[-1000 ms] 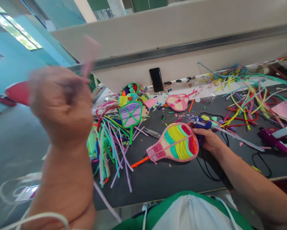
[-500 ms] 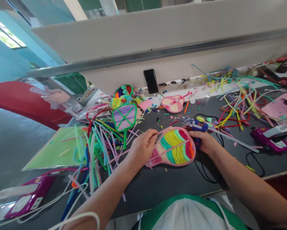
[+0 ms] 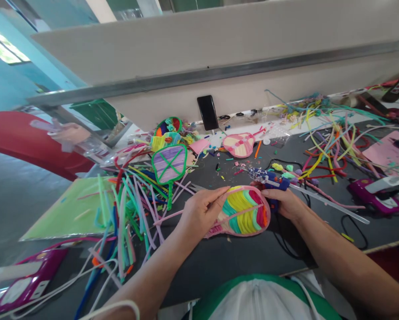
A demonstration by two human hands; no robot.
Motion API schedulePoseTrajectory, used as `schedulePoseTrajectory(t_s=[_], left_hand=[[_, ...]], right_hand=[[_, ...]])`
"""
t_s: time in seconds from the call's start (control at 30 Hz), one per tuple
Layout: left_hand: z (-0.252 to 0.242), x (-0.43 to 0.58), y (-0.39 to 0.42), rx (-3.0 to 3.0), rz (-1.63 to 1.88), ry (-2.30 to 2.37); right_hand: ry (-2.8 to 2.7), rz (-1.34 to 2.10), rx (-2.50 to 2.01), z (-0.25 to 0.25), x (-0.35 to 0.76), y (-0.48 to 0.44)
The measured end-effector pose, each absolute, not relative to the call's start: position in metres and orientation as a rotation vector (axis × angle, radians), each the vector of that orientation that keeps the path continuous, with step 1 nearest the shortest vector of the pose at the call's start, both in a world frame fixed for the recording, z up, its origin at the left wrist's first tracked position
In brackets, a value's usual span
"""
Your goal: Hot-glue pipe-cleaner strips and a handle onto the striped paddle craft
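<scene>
A pink-rimmed fan-shaped piece (image 3: 244,211) filled with yellow, teal and red pipe cleaners lies on the dark table (image 3: 239,253) in front of me. My left hand (image 3: 199,211) is closed in a pinch on a thin pink pipe cleaner (image 3: 168,216) at the piece's left edge, the strand trailing off to the left. My right hand (image 3: 284,202) is wrapped round a blue glue gun (image 3: 269,178) at the piece's right edge, its clear glue stick (image 3: 333,204) pointing right.
A heap of loose pipe cleaners (image 3: 133,209) lies to the left with a green-rimmed purple fan (image 3: 169,163) and a green sheet (image 3: 73,209). A phone (image 3: 208,112) leans on the back wall. More strands (image 3: 333,138), another pink fan (image 3: 238,144) and purple glue guns (image 3: 376,193) lie around.
My left hand came down from near the camera to the fan piece and pinched a pink strand at its left edge. The piece has slid slightly toward me. My right hand stayed on the glue gun.
</scene>
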State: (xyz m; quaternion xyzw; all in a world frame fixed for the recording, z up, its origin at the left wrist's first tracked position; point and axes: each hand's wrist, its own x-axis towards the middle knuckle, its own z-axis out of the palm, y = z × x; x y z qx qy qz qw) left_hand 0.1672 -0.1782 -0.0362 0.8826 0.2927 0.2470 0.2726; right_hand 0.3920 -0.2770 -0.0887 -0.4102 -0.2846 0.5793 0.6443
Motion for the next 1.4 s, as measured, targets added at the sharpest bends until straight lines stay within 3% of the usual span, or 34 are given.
schedulePoseTrajectory(t_s=[1.0,1.4], left_hand=[[-0.002,0.159,-0.203,2.819,0.597,0.556],[-0.022,0.164,-0.209,2.365,0.654,0.809]], right_hand=[[-0.779,1.282,-0.992,-0.077,0.387,-0.29],[-0.81,1.236,-1.006,-0.08,0.386,-0.29]])
